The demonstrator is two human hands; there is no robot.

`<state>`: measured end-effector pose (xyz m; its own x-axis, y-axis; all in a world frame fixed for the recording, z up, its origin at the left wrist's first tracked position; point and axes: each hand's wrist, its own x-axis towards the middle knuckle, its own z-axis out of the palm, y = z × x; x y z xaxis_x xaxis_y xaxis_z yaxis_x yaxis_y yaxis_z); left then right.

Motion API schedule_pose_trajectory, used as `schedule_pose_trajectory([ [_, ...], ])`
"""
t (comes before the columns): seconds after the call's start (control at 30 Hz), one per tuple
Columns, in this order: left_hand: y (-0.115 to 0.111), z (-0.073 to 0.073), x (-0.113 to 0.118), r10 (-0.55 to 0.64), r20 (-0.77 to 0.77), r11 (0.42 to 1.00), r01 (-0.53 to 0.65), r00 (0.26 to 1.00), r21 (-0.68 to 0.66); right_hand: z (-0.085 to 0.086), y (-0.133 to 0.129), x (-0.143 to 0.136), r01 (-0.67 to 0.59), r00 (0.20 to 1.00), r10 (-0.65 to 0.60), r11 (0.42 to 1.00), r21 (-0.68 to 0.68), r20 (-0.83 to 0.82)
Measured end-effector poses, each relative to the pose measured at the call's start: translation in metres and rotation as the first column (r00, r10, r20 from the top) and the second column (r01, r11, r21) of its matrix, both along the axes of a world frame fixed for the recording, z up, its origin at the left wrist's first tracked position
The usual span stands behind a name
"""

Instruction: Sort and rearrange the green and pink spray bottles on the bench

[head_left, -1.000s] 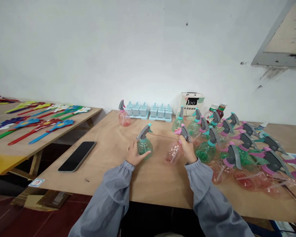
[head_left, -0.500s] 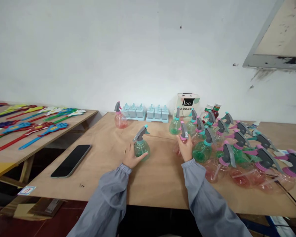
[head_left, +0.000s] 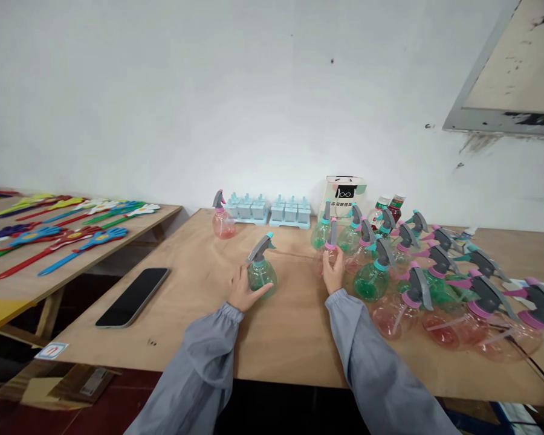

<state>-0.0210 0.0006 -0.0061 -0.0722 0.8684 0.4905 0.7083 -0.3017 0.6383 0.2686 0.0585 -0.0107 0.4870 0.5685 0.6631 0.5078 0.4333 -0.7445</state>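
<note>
Fingers and thumb of my left hand (head_left: 247, 290) are wrapped round the lower part of a green spray bottle (head_left: 263, 272), which stands upright on the wooden table (head_left: 281, 338). My right hand (head_left: 333, 272) grips a pink spray bottle (head_left: 330, 246) near its neck; its body is partly hidden by the fingers. Beside it, a green spray bottle (head_left: 372, 279) and several more pink and green ones fill the right side. Another pink spray bottle (head_left: 223, 223) stands alone at the back left.
A phone (head_left: 133, 297) lies at the table's left. Light blue moulds (head_left: 290, 212), a printed box (head_left: 344, 196) and red-labelled bottles (head_left: 395, 208) stand near the wall. Colourful hand-shaped items (head_left: 100, 235) lie on the left table.
My right hand has shifted slightly left, and the pink bottle's spray head has turned and moved a little left. My left hand stays on the green bottle. The view has tilted slightly.
</note>
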Motion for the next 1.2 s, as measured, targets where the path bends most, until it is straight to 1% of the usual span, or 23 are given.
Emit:
schedule_pose_trajectory([
  [0.1, 0.0, -0.001, 0.0, 0.005, 0.015, 1.0, -0.005, 1.0, 0.004, 0.0, 0.007, 0.0, -0.02, 1.0, 0.02, 1.0, -0.009, -0.011],
  [0.23, 0.001, -0.002, 0.0, -0.003, 0.023, 0.999, 0.003, 1.0, -0.035, -0.002, 0.011, 0.001, -0.025, 1.0, 0.025, 1.0, -0.009, -0.01],
  [0.3, 0.002, -0.003, -0.001, -0.015, 0.023, 0.999, 0.016, 1.0, -0.049, -0.002, 0.012, 0.002, -0.025, 1.0, 0.025, 1.0, -0.01, -0.008],
  [0.5, 0.003, -0.005, -0.003, -0.039, 0.022, 0.999, 0.04, 0.999, -0.035, -0.001, 0.008, 0.0, -0.036, 0.999, 0.036, 0.999, -0.011, 0.019],
  [0.57, 0.003, -0.005, -0.003, -0.043, 0.015, 0.998, 0.044, 0.999, -0.044, -0.001, 0.002, 0.001, 0.03, 0.998, -0.034, 0.998, 0.061, 0.057],
  [0.6, 0.002, -0.005, -0.003, -0.041, 0.011, 0.998, 0.042, 0.999, -0.046, -0.001, -0.001, 0.001, 0.076, 0.993, -0.087, 0.989, 0.129, 0.083],
  [0.67, 0.001, -0.005, -0.002, -0.028, 0.0, 0.999, 0.028, 1.0, -0.044, 0.002, -0.009, 0.0, 0.142, 0.973, -0.189, 0.943, 0.301, 0.134],
  [0.73, -0.001, -0.006, 0.0, -0.003, -0.023, 0.999, 0.001, 1.0, -0.047, 0.008, -0.02, -0.006, 0.127, 0.957, -0.229, 0.881, 0.457, 0.176],
  [0.77, -0.002, -0.007, 0.002, 0.01, -0.04, 0.999, -0.012, 0.999, -0.049, 0.013, -0.026, -0.011, 0.09, 0.957, -0.216, 0.855, 0.511, 0.191],
  [0.8, -0.004, -0.008, 0.004, 0.019, -0.06, 0.999, -0.022, 0.998, -0.048, 0.019, -0.033, -0.02, 0.035, 0.961, -0.176, 0.842, 0.538, 0.213],
  [0.83, -0.006, -0.009, 0.006, 0.023, -0.08, 0.999, -0.027, 0.997, -0.042, 0.026, -0.04, -0.03, -0.038, 0.966, -0.107, 0.843, 0.537, 0.237],
  [0.87, -0.008, -0.009, 0.009, 0.022, -0.099, 0.999, -0.025, 0.995, -0.03, 0.034, -0.048, -0.041, -0.128, 0.963, -0.014, 0.856, 0.502, 0.269],
  [0.93, -0.013, -0.011, 0.017, 0.011, -0.129, 1.0, -0.009, 0.992, 0.012, 0.049, -0.062, -0.066, -0.308, 0.926, 0.209, 0.901, 0.306, 0.315],
  [0.97, -0.016, -0.012, 0.022, 0.006, -0.143, 0.999, -0.001, 0.99, 0.037, 0.056, -0.069, -0.078, -0.383, 0.899, 0.319, 0.904, 0.188, 0.3],
  [1.03, -0.023, -0.014, 0.032, 0.001, -0.168, 0.997, 0.013, 0.986, 0.081, 0.067, -0.079, -0.097, -0.501, 0.841, 0.486, 0.866, 0.002, 0.237],
  [1.07, -0.027, -0.015, 0.038, -0.002, -0.18, 0.995, 0.019, 0.984, 0.097, 0.071, -0.083, -0.103, -0.54, 0.818, 0.54, 0.84, -0.059, 0.199],
  [1.13, -0.034, -0.018, 0.046, -0.01, -0.201, 0.993, 0.034, 0.98, 0.115, 0.076, -0.087, -0.107, -0.575, 0.798, 0.587, 0.81, -0.114, 0.141],
  [1.2, -0.038, -0.02, 0.05, -0.058, -0.215, 0.99, 0.084, 0.975, 0.114, 0.076, -0.089, -0.105, -0.569, 0.809, 0.58, 0.814, -0.115, 0.099],
])
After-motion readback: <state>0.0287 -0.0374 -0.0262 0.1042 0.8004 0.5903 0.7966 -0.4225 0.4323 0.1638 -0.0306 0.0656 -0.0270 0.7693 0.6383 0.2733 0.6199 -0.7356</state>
